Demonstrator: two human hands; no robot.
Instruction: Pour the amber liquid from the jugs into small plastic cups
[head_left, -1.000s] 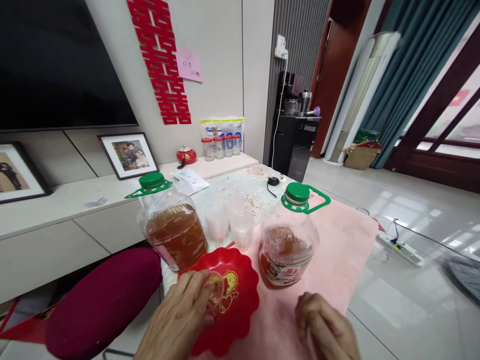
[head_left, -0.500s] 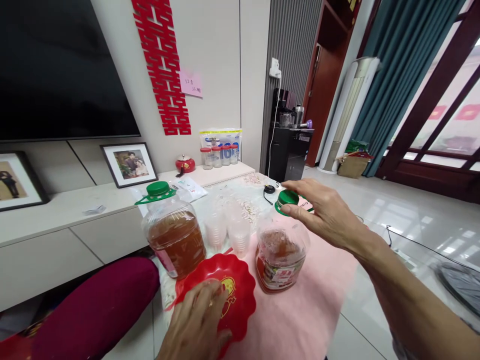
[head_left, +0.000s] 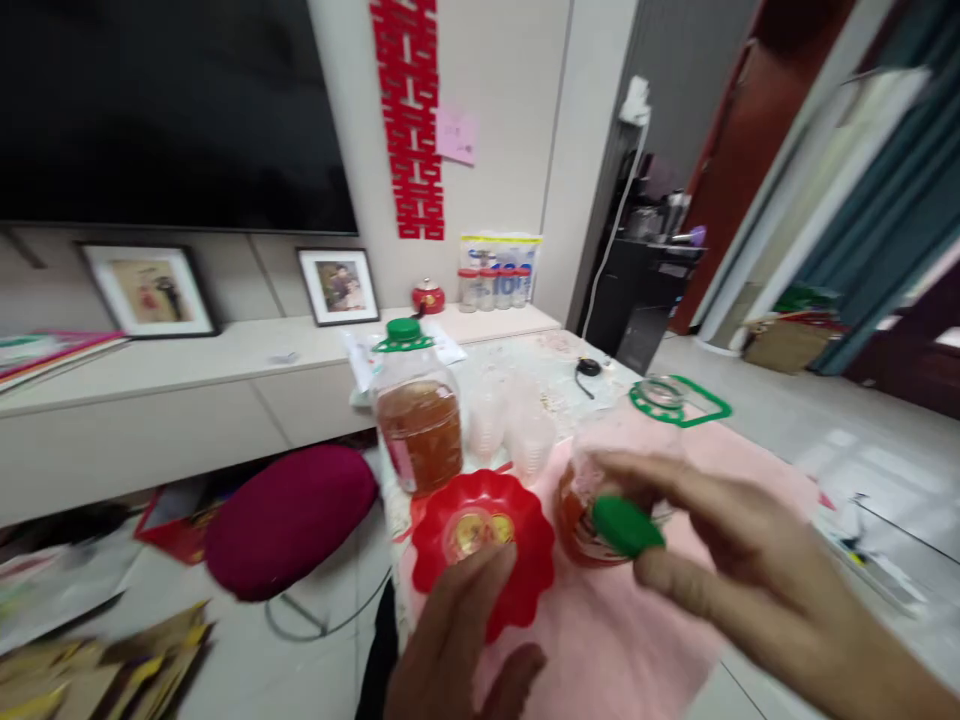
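Between the fingers of my right hand (head_left: 742, 560) is a green screw cap (head_left: 627, 526), held in front of a clear plastic jug (head_left: 581, 500) of reddish-brown liquid. The jug's mouth (head_left: 664, 392) is uncovered, with a green ring handle (head_left: 709, 400) around its neck. My left hand (head_left: 465, 640) reaches over the near rim of a red scalloped plate (head_left: 525, 590) with gold figures on it; its fingers are stretched, and whether they touch the plate I cannot tell. A second jug (head_left: 420, 430), capped in green, stands behind the plate. Clear plastic cups (head_left: 529, 435) stand between the jugs.
A pink cloth (head_left: 600, 640) covers the near tabletop. A black tape measure (head_left: 589, 368) lies farther back. To the left is a maroon stool (head_left: 292, 520). Along the wall runs a white cabinet (head_left: 225, 365) with picture frames and red-lidded jars (head_left: 487, 290).
The green cap has come off the right jug and moved down toward me in my right hand. The camera view has swung left. My left hand remains by the plate.
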